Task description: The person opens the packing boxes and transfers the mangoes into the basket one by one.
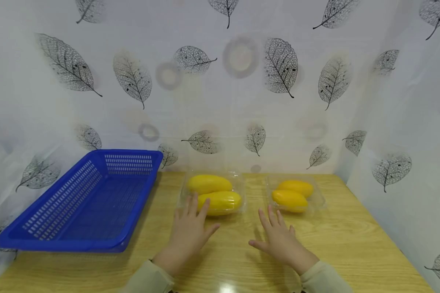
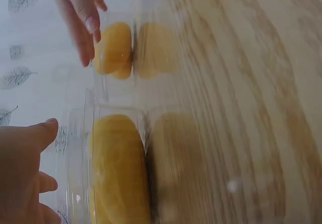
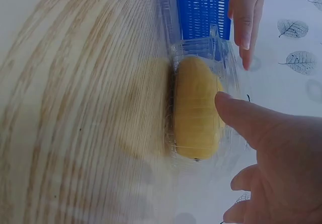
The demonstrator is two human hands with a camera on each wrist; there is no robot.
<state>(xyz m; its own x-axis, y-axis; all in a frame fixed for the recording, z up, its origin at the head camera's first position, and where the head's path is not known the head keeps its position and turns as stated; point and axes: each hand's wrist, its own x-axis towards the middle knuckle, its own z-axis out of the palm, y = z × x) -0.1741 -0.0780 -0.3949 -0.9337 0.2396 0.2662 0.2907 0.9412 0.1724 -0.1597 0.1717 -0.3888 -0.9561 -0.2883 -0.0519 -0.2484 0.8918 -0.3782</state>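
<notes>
In the head view, my left hand (image 1: 188,232) is spread over the front of a clear plastic box (image 1: 238,181) that holds two large yellow mangoes (image 1: 220,202). Its fingertips overlap the nearer mango, and nothing is in its grasp. Just in front of a second clear box (image 1: 320,201), my right hand (image 1: 280,241) reaches forward with fingers apart, also holding nothing. Two smaller, deeper yellow mangoes (image 1: 290,200) lie in that box, one partly behind the other. The left wrist view shows the left thumb (image 2: 43,133) raised beside the larger mango (image 2: 118,168).
A blue plastic basket (image 1: 122,240) with slotted walls and nothing inside stands at the left of the wooden table (image 1: 227,252). White sheeting (image 1: 220,106) printed with leaves rises behind the table and on both sides.
</notes>
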